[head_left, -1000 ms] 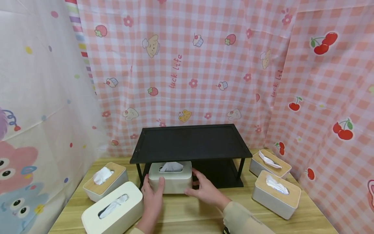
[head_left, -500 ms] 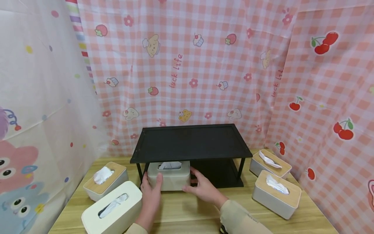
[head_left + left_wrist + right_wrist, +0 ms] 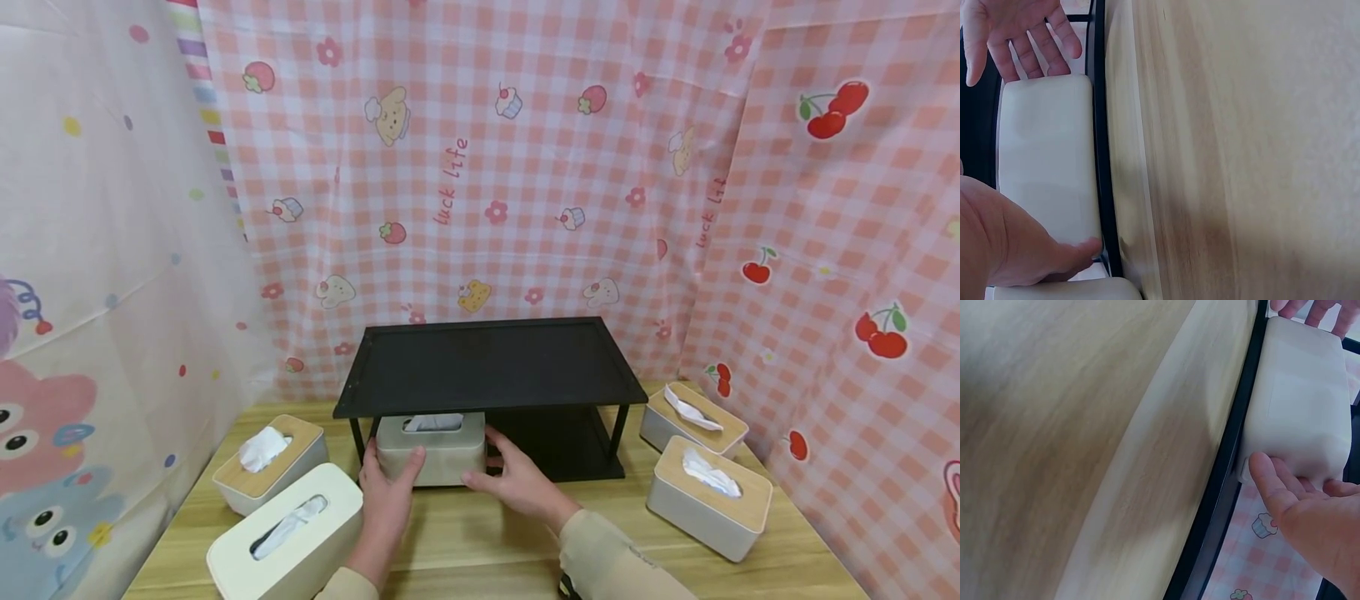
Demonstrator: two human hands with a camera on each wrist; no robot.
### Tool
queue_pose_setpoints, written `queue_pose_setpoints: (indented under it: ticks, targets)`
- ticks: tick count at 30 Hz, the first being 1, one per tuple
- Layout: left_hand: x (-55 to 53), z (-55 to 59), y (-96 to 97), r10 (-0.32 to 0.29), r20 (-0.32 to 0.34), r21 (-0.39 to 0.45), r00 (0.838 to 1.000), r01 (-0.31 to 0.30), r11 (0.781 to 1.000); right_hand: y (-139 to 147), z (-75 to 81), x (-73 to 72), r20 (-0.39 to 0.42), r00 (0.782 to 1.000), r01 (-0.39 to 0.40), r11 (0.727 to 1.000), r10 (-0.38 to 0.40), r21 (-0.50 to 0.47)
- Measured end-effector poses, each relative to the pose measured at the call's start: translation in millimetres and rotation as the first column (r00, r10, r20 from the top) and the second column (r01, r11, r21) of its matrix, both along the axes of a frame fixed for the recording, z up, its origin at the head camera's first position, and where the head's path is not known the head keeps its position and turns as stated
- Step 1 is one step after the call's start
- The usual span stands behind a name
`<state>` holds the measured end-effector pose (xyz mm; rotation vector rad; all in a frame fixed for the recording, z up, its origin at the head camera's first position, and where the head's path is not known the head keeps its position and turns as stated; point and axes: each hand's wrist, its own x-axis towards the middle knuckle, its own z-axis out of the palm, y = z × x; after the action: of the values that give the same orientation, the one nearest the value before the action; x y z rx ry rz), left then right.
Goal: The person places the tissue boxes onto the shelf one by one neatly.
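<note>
Tissue box, cream (image 3: 448,467): one, at left front of the black shelf unit (image 3: 495,367), beneath its upper board; full seating on the lower tier cannot be told. Left grip (image 3: 388,500): holding the left end. Right grip (image 3: 525,486): holding the right end. Handling, advised: even pressure, box level, tissue clear of the board, knuckles clear of the left post (image 3: 357,437).

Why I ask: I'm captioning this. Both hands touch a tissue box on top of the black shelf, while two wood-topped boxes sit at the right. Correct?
Not on top: the head view shows the tissue box low in the black shelf, partly under its top board. The rest holds.
</note>
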<state>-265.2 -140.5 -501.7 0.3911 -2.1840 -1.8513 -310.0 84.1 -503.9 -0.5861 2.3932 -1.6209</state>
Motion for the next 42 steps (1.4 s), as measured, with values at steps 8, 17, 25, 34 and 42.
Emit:
queue_pose_setpoints:
  ticks: [8,17,25,34,42]
  targets:
    - [-4.1,-1.3,-0.7,0.001,0.014,0.017,1.0,-0.001,1.0,-5,-0.9,-1.4,-0.024,1.0,0.003,1.0,-0.003,-0.007]
    - [-10.7,0.4,-5.5,0.001,0.033,-0.003,0.999,-0.001,1.0,-9,1.9,-1.1,0.025,0.999,-0.025,1.0,0.025,-0.014]
    - [-17.3,-0.5,-8.3,0.019,0.03,-0.013,0.999,-0.019,1.0,-13,0.2,-4.3,0.039,0.998,-0.046,0.998,0.048,-0.042]
    - [-21.2,-1.3,-10.4,0.045,0.027,-0.035,0.999,-0.044,0.998,-18,1.1,-7.5,0.03,0.997,-0.065,0.997,0.066,-0.035]
    - [-24.6,-3.1,-11.4,0.047,0.031,-0.075,0.998,-0.044,0.996,-20,1.3,-7.1,0.044,0.997,-0.054,0.998,0.055,-0.024]
